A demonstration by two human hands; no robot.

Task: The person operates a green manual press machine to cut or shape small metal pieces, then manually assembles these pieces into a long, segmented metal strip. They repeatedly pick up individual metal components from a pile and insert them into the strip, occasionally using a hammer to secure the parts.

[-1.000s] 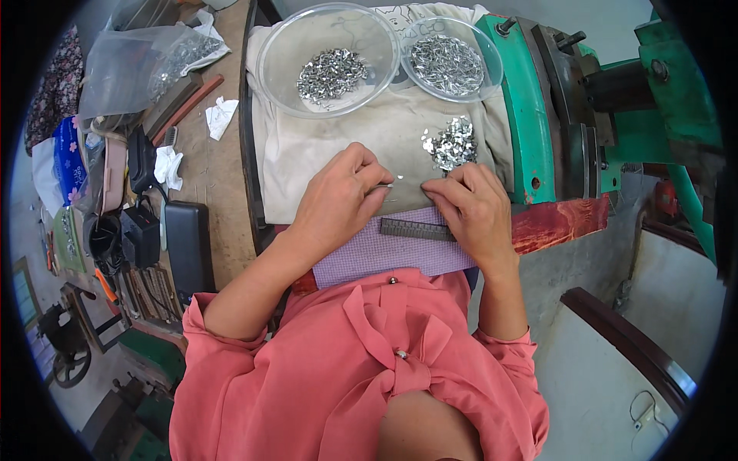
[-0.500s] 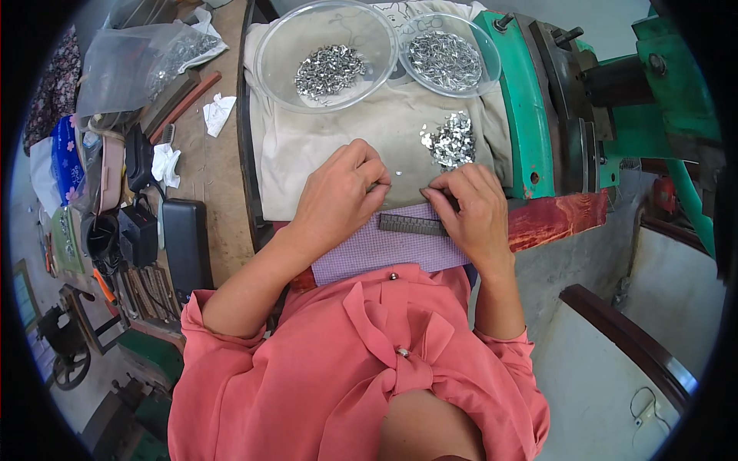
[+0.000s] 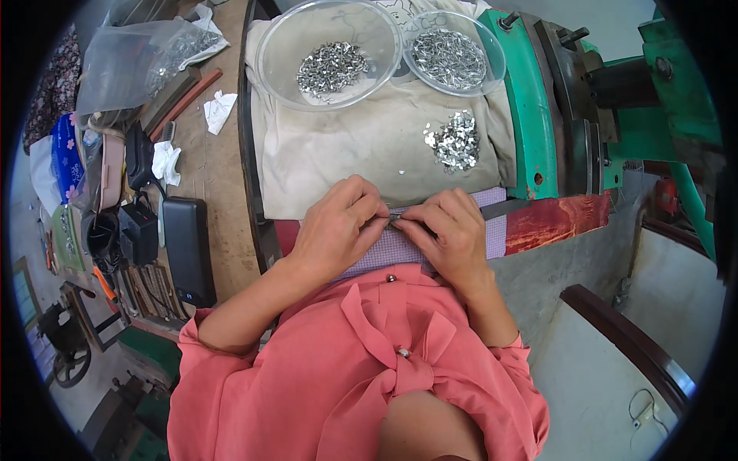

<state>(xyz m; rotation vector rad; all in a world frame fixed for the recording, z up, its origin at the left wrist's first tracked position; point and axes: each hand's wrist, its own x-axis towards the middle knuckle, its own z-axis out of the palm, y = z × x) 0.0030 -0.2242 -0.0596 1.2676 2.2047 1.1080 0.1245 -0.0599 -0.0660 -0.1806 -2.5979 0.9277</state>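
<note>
My left hand and my right hand meet over a purple checked cloth. Thumbs and fingers of both are closed in a pinch, tip to tip, on a small grey metal piece; its exact shape is mostly hidden. A dark metal strip shows just right of my right hand. Beyond my hands, on a beige cloth, lies a pile of small shiny metal flakes, with one loose flake nearer my fingers.
Two clear plastic bowls, a left one with short metal pieces and a right one with thin ones, stand at the back. A green machine is on the right. A wooden bench with a black case is at left.
My right hand has moved left and down to meet my left hand, which has shifted slightly lower. The dark ridged bar that lay between them is now largely covered.
</note>
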